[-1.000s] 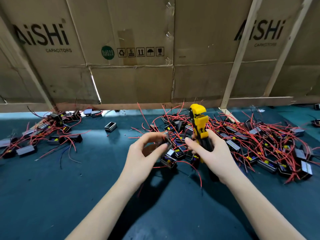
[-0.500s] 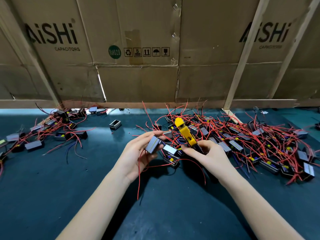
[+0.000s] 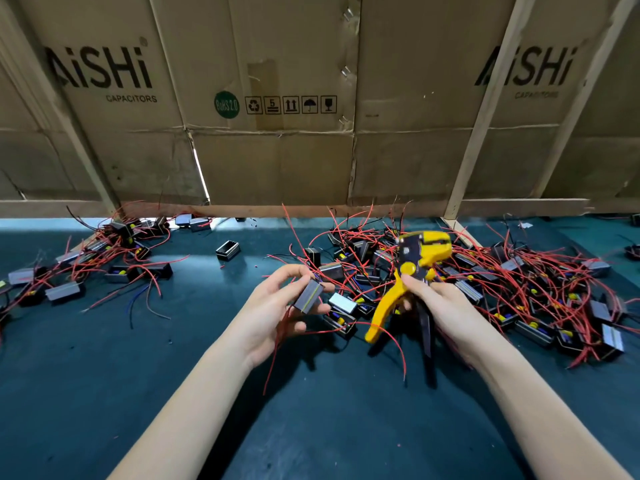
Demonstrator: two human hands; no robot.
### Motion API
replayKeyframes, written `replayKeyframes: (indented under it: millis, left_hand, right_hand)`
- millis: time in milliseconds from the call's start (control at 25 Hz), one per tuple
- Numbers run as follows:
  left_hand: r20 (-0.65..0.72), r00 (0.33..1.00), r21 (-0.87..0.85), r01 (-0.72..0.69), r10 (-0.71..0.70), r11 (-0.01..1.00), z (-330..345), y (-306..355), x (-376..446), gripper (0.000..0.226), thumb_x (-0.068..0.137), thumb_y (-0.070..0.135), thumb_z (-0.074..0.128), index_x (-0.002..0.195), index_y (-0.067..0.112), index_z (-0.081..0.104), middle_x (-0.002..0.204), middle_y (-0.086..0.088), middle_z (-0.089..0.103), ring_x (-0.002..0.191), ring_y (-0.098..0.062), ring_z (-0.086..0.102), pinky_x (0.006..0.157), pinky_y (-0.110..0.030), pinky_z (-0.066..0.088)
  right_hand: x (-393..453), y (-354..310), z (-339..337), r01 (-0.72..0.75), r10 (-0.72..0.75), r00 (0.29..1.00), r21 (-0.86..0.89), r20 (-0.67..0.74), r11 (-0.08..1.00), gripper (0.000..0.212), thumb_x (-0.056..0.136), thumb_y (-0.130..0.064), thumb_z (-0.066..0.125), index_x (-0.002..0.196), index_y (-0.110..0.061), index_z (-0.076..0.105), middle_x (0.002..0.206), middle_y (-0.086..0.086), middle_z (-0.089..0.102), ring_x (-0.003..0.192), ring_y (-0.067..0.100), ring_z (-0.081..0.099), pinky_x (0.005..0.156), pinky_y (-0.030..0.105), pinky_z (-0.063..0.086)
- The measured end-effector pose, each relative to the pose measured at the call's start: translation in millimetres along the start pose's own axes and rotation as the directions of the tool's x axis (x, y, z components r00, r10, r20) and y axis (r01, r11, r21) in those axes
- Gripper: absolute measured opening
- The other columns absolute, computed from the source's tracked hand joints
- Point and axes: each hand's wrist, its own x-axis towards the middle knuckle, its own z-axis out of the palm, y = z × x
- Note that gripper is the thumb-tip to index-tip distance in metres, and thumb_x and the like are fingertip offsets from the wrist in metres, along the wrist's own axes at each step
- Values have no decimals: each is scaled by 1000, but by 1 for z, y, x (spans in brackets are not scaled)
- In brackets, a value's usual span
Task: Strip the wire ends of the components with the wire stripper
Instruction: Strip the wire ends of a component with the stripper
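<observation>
The left hand (image 3: pixel 277 313) pinches a small grey block (image 3: pixel 309 295) between thumb and fingers, and its red wires (image 3: pixel 277 344) hang down under the palm. The right hand (image 3: pixel 438 311) is curled round the yellow wire stripper (image 3: pixel 408 282), holding it near the middle, with the handles spread apart and the head up (tilted to the right). Both hands are held over a dark blue-green table (image 3: pixel 104 375). A big pile of blocks (image 3: pixel 519 292) with red wires lies behind the right hand, and a smaller pile (image 3: pixel 104 261) sits far left. Brown cardboard boxes (image 3: pixel 277 150) make a wall at the back. Half a second ago the stripper leaned left; now it has swung up and right, away from the block.
</observation>
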Motion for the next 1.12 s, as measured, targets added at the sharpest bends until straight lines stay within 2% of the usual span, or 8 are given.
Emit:
replayKeyframes:
  millis: [240, 400, 520, 600, 680, 760, 1000, 1120]
  left_hand:
    - [301, 949, 79, -127, 98, 989, 6, -3, -5, 7, 93, 25, 60, 96, 20, 55, 129, 1, 65, 56, -15, 61, 46, -18, 45]
    - [454, 883, 218, -243, 122, 945, 21, -16, -10, 7, 94, 26, 59, 98, 20, 58, 91, 5, 63, 56, -16, 60, 50, -20, 43]
    - [411, 889, 206, -309, 204, 929, 22, -19, -7, 10, 94, 25, 59, 98, 15, 58, 86, 3, 57, 53, -15, 50, 50, -21, 36]
    - [381, 894, 143, -308, 235, 941, 17, -17, -6, 16, 94, 22, 57, 101, 7, 57, 88, -2, 57, 54, -15, 47, 49, -22, 33]
    - [386, 892, 38, -269, 234, 963, 15, -15, -5, 13, 94, 17, 53, 100, 5, 56, 89, 2, 59, 54, -11, 47, 48, -19, 35]
    - [404, 887, -64, -217, 224, 974, 17, -16, -5, 10, 95, 13, 49, 99, 6, 54, 89, 6, 62, 53, -7, 48, 48, -17, 38]
    - [384, 908, -73, -152, 169, 986, 19, -12, -5, 12, 91, 16, 55, 91, 21, 66, 78, 4, 63, 55, -12, 57, 51, -17, 44]
    - [335, 928, 28, -180, 160, 983, 13, -8, -5, 4, 87, 19, 67, 91, 19, 68, 102, 2, 72, 67, -20, 67, 55, -20, 48]
  right_hand:
    - [-9, -12, 8, 290, -291, 947, -32, -135, 957, 51, 85, -53, 57, 54, -11, 61, 51, -5, 58, 51, 8, 51, 58, 24, 41]
    - [-15, -14, 30, 468, -486, 855, -135, -180, 873, 50, 90, -46, 59, 56, -10, 50, 54, -10, 44, 55, 7, 37, 55, 31, 33]
    - [-17, -14, 39, 533, -553, 824, -163, -125, 830, 30, 88, -48, 59, 70, -24, 56, 70, -14, 57, 67, 3, 52, 65, 20, 39]
    - [-18, -15, 45, 479, -481, 874, 51, 61, 876, 34, 83, -56, 62, 97, -24, 64, 96, -18, 67, 93, 2, 62, 83, 17, 44]
    - [-20, -15, 50, 266, -378, 892, 390, 248, 882, 52, 81, -54, 68, 120, -20, 62, 124, -8, 66, 117, 15, 61, 99, 33, 47]
    - [-23, -17, 58, 66, -314, 886, 577, 341, 814, 54, 87, -43, 64, 136, -23, 53, 137, 4, 59, 127, 26, 55, 100, 45, 49]
    - [-24, -19, 65, 32, -286, 936, 759, 206, 650, 48, 90, -25, 56, 134, -6, 49, 134, 15, 60, 129, 28, 54, 108, 48, 41]
    - [-17, -18, 51, 44, -248, 958, 781, 144, 623, 44, 88, -19, 54, 129, -4, 50, 131, 14, 62, 122, 31, 59, 101, 42, 50]
